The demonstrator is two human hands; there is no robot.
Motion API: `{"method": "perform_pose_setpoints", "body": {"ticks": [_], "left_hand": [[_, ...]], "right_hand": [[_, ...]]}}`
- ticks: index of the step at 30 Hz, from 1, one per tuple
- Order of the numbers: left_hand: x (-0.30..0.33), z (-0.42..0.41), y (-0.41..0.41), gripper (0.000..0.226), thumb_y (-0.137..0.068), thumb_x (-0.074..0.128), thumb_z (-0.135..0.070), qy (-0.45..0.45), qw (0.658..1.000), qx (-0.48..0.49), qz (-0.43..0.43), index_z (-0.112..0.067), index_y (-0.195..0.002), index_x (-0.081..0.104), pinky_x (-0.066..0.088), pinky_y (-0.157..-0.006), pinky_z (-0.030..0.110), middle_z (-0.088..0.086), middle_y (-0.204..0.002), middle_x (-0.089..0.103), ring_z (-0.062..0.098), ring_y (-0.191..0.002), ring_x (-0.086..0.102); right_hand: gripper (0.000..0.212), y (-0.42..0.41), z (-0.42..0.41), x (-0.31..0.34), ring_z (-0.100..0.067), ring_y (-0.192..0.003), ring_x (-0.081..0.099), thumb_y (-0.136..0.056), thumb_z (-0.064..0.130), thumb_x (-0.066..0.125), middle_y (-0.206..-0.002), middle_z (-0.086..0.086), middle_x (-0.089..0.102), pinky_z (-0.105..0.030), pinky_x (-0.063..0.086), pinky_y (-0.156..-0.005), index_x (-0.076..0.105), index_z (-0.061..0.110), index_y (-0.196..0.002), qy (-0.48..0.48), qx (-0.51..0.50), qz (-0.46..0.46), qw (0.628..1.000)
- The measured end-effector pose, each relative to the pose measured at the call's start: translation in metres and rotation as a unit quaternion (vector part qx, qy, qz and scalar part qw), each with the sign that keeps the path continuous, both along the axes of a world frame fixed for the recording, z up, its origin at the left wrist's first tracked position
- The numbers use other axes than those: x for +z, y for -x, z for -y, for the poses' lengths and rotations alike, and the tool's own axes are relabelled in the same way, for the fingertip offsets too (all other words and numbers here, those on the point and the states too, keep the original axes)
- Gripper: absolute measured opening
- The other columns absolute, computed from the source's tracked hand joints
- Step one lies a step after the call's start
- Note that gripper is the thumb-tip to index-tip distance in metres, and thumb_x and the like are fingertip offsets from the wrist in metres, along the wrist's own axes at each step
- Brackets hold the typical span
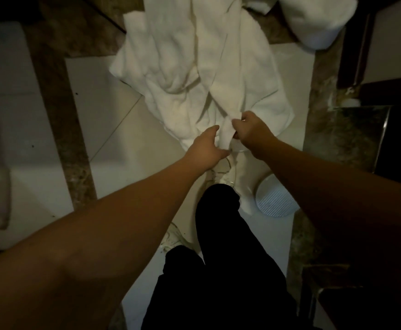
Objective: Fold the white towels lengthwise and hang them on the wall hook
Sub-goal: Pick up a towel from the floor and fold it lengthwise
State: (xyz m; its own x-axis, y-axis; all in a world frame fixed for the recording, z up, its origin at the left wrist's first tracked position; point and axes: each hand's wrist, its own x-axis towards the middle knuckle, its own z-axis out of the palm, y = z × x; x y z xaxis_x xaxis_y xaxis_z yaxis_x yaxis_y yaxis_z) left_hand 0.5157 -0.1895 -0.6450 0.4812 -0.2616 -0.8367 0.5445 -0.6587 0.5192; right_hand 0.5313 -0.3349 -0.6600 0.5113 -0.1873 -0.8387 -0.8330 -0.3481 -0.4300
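Nearest to me are my own dark trouser legs (pixel 221 246) and a pale shoe (pixel 228 177) planted on the light floor tiles (pixel 104 120), with a round white ribbed thing (pixel 275 198) lying just beside my right foot; I cannot tell what it is. Past that, both my arms reach down and forward. My right hand (pixel 249 129) has its fingers curled round the near end of a white towel (pixel 225 91), pinching a bunched strip of it, while my left hand (pixel 206 148) lies just beside it against the same end; its thumb appears pressed to the cloth, but its fingers are turned under and away from me, so I cannot say whether they grip or merely touch. The towel lies in a rumpled heap on the floor, running away from me, twisted and overlapped, possibly with a second one mixed in; I cannot separate them in this dim light. I judge I am at the very start: finding an edge or corner to lift, nothing folded yet. The next move, I think, calls for sliding my hands apart along one short edge to find both corners, then lifting so the cloth hangs free and can be doubled lengthwise. Farther off, another white bundle (pixel 318 20) sits at the top right, cut off by the frame. No wall hook is in view, and the dark surroundings at either side are too murky to read.
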Motion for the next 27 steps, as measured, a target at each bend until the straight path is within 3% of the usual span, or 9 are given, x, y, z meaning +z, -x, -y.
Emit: {"method": "perform_pose_setpoints", "body": {"ticks": [2, 6, 10, 13, 17, 19, 21, 24, 27], "left_hand": [[0.026, 0.000, 0.003, 0.055, -0.090, 0.068, -0.018, -0.010, 0.998, 0.032, 0.055, -0.016, -0.142, 0.049, 0.048, -0.099, 0.039, 0.006, -0.134, 0.060, 0.024, -0.121, 0.057], [0.077, -0.008, 0.008, 0.028, -0.100, 0.051, -0.017, -0.019, 0.986, 0.068, 0.149, -0.012, -0.124, 0.066, 0.048, -0.084, 0.032, 0.009, -0.115, 0.070, 0.023, -0.103, 0.063], [0.137, -0.027, 0.008, 0.031, -0.101, 0.050, -0.009, 0.017, 0.966, 0.130, 0.222, -0.012, -0.125, 0.069, 0.040, -0.077, 0.012, 0.003, -0.119, 0.070, 0.009, -0.103, 0.058], [0.187, -0.045, 0.006, 0.029, -0.102, 0.052, -0.019, 0.023, 0.955, 0.173, 0.239, -0.020, -0.124, 0.070, 0.035, -0.072, -0.003, -0.015, -0.111, 0.066, -0.007, -0.094, 0.055], [0.266, -0.074, -0.004, 0.018, -0.101, 0.053, -0.032, 0.020, 0.941, 0.203, 0.269, -0.032, -0.107, 0.070, 0.039, -0.062, 0.016, -0.022, -0.087, 0.065, -0.007, -0.077, 0.057], [0.311, -0.089, -0.010, 0.016, -0.100, 0.053, -0.032, 0.026, 0.930, 0.212, 0.299, -0.031, -0.102, 0.069, 0.037, -0.059, 0.024, -0.018, -0.081, 0.064, -0.002, -0.073, 0.056], [0.357, -0.101, -0.014, 0.016, -0.100, 0.052, -0.032, 0.034, 0.919, 0.219, 0.327, -0.031, -0.098, 0.067, 0.038, -0.058, 0.027, -0.015, -0.079, 0.064, 0.001, -0.070, 0.056], [0.427, -0.119, -0.012, 0.017, -0.099, 0.054, -0.031, 0.048, 0.900, 0.245, 0.357, -0.027, -0.087, 0.065, 0.034, -0.050, 0.017, -0.016, -0.065, 0.059, -0.002, -0.058, 0.051], [0.488, -0.135, -0.009, 0.027, -0.099, 0.052, -0.031, 0.041, 0.890, 0.249, 0.380, -0.012, -0.085, 0.064, 0.032, -0.048, 0.018, -0.007, -0.061, 0.055, 0.001, -0.053, 0.047]], "right_hand": [[0.015, -0.006, -0.005, 0.033, -0.027, -0.096, 0.068, -0.101, 0.017, 0.055, -0.105, -0.017, 0.063, -0.036, 0.058, -0.087, 0.055, 0.006, -0.111, -0.077, -0.059, -0.016, 0.995], [0.011, -0.012, -0.009, 0.097, -0.004, -0.056, 0.066, -0.104, 0.011, 0.046, -0.068, 0.001, 0.067, -0.027, 0.057, -0.068, 0.055, 0.005, -0.107, -0.186, -0.149, -0.008, 0.971], [0.013, -0.013, -0.015, 0.159, -0.013, -0.078, 0.070, -0.105, 0.011, 0.044, -0.094, -0.007, 0.068, -0.024, 0.056, -0.067, 0.057, 0.011, -0.100, -0.220, -0.206, 0.003, 0.953], [0.014, -0.016, -0.029, 0.209, -0.013, -0.076, 0.069, -0.104, 0.012, 0.047, -0.091, -0.006, 0.067, -0.024, 0.055, -0.067, 0.058, 0.013, -0.096, -0.222, -0.203, 0.028, 0.953], [0.013, -0.022, -0.054, 0.284, -0.008, -0.062, 0.070, -0.103, 0.013, 0.049, -0.084, -0.006, 0.069, -0.022, 0.054, -0.060, 0.061, 0.009, -0.106, -0.201, -0.181, 0.091, 0.958], [0.029, -0.026, -0.069, 0.327, -0.008, -0.061, 0.070, -0.102, 0.012, 0.050, -0.078, -0.005, 0.071, -0.022, 0.054, -0.059, 0.055, 0.005, -0.130, -0.202, -0.178, 0.127, 0.955], [0.047, -0.029, -0.081, 0.372, -0.008, -0.060, 0.068, -0.102, 0.011, 0.051, -0.073, -0.002, 0.071, -0.025, 0.053, -0.063, 0.042, 0.014, -0.148, -0.206, -0.168, 0.171, 0.949], [0.028, -0.024, -0.095, 0.441, -0.008, -0.071, 0.071, -0.103, 0.012, 0.049, -0.077, 0.005, 0.074, -0.025, 0.050, -0.069, 0.064, 0.020, -0.125, -0.241, -0.103, 0.225, 0.939], [0.027, -0.011, -0.100, 0.499, -0.007, -0.092, 0.070, -0.101, 0.005, 0.050, -0.092, 0.008, 0.074, -0.026, 0.050, -0.074, 0.067, 0.025, -0.108, -0.251, -0.003, 0.263, 0.931]]}}
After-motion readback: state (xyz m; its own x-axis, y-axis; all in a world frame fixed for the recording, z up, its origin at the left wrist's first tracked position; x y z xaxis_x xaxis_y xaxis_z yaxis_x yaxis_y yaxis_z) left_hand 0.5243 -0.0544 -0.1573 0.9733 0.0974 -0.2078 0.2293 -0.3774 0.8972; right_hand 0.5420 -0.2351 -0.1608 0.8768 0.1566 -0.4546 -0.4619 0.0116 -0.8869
